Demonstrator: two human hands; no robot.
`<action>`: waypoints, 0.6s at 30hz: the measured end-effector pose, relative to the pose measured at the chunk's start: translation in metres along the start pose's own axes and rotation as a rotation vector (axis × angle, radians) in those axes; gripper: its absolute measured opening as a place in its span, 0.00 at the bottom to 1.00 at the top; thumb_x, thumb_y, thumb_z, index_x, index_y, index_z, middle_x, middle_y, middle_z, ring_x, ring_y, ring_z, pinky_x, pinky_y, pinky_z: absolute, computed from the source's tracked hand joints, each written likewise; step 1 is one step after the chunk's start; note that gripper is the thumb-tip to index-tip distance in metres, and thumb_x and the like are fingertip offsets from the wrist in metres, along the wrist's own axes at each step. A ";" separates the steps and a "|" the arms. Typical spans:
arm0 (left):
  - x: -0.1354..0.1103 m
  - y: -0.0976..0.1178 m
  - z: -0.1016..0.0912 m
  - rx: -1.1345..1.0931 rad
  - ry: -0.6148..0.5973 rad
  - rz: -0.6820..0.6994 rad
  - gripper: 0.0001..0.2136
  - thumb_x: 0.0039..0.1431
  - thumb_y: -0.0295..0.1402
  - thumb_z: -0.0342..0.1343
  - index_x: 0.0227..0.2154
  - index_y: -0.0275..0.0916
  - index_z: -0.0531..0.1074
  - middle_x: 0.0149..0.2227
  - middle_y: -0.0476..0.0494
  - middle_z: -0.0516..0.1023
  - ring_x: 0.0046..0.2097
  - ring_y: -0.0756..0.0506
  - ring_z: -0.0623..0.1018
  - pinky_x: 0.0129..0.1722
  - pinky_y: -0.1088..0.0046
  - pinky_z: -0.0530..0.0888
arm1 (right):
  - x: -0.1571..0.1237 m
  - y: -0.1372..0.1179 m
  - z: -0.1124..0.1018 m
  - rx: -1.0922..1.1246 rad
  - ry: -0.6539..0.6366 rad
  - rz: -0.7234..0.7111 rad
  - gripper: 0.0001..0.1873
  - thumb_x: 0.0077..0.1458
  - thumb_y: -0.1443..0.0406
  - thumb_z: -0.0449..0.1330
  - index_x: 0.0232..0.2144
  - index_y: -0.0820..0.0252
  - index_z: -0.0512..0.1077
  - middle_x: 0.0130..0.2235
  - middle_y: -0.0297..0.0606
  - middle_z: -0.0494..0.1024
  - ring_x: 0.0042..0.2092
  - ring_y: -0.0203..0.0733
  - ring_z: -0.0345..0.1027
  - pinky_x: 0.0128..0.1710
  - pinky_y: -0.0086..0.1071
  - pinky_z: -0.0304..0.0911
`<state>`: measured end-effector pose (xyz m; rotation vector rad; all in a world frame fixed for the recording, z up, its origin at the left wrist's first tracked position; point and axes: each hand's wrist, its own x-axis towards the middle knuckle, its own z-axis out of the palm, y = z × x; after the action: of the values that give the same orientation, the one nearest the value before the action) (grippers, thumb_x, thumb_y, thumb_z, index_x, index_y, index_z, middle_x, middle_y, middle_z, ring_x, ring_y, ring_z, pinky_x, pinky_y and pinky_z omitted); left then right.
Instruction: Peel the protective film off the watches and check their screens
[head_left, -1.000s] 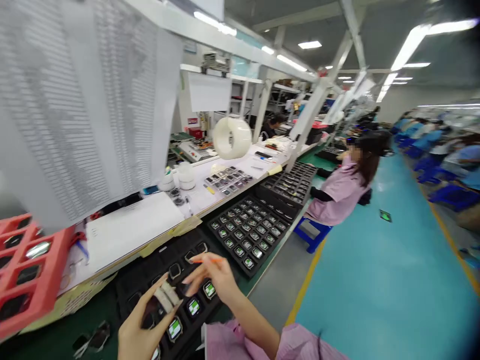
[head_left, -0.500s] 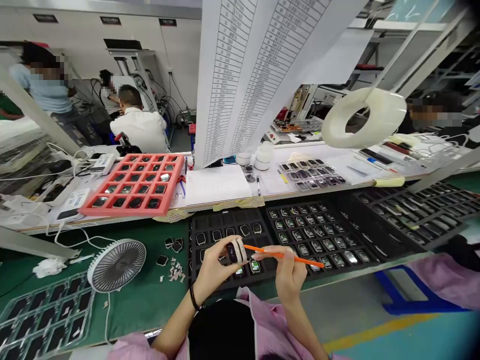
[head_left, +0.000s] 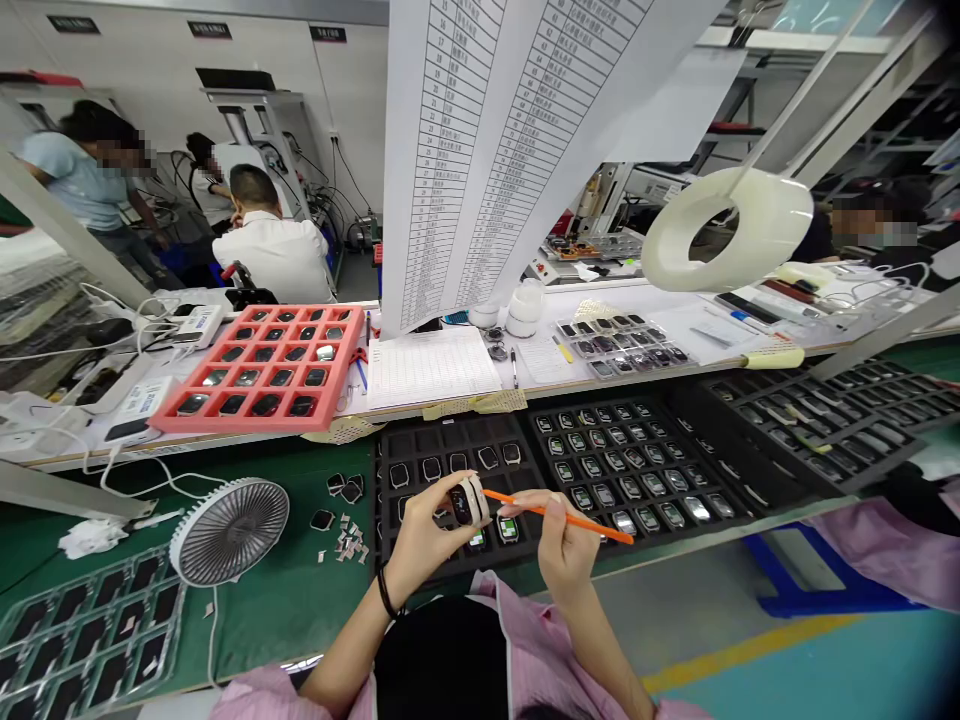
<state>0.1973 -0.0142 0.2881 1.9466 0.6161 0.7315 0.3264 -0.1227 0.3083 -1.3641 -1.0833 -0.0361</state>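
My left hand (head_left: 427, 530) is closed around a smartwatch case (head_left: 459, 503), gripping it by its edges between thumb and fingers. The case has a dark face and a pale body and is held on edge above a black foam tray (head_left: 411, 438). In my right hand (head_left: 564, 550) is a slim orange stick (head_left: 589, 524), pinched between thumb and fingers. Its left tip reaches the pale side of the case; whether it presses in cannot be made out. Below the hands, a few watches with lit screens (head_left: 508, 530) sit in the tray's pockets.
A second black tray (head_left: 536, 425) full of watches lies to the right. On the left are a small fan (head_left: 229, 532), loose watches (head_left: 322, 520), small metallic pieces (head_left: 350, 540) and a clear tray (head_left: 176, 640). A red tray (head_left: 244, 422) rests on the shelf; printed sheets (head_left: 450, 170) and a tape roll (head_left: 780, 225) hang above.
The view has shifted slightly. Both hands keep their grips, and the orange stick's tip stays at the side of the watch case. My right hand appears a little further left and lower.
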 end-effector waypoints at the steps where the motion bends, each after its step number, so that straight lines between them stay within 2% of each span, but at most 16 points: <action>1: 0.000 0.000 0.000 -0.004 0.001 -0.004 0.21 0.48 0.31 0.65 0.48 0.40 0.72 0.48 0.41 0.78 0.46 0.41 0.79 0.43 0.69 0.78 | 0.001 0.000 0.000 0.009 -0.012 0.029 0.19 0.65 0.65 0.44 0.29 0.58 0.72 0.24 0.37 0.78 0.26 0.39 0.75 0.26 0.31 0.72; 7: -0.001 0.001 0.001 -0.022 0.003 -0.021 0.21 0.48 0.30 0.63 0.48 0.40 0.72 0.47 0.42 0.78 0.45 0.42 0.79 0.42 0.69 0.78 | 0.000 0.002 0.004 0.139 -0.062 0.183 0.17 0.64 0.62 0.46 0.30 0.59 0.72 0.23 0.37 0.78 0.26 0.40 0.76 0.26 0.31 0.72; 18: -0.003 0.003 0.001 -0.016 -0.008 -0.031 0.22 0.48 0.27 0.62 0.49 0.40 0.72 0.49 0.41 0.78 0.47 0.41 0.79 0.43 0.68 0.78 | -0.003 -0.003 0.008 0.211 -0.052 0.198 0.19 0.65 0.61 0.46 0.28 0.59 0.72 0.25 0.37 0.78 0.27 0.40 0.75 0.28 0.32 0.73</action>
<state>0.1968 -0.0181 0.2894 1.9202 0.6323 0.7065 0.3180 -0.1184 0.3076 -1.2797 -0.9612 0.2536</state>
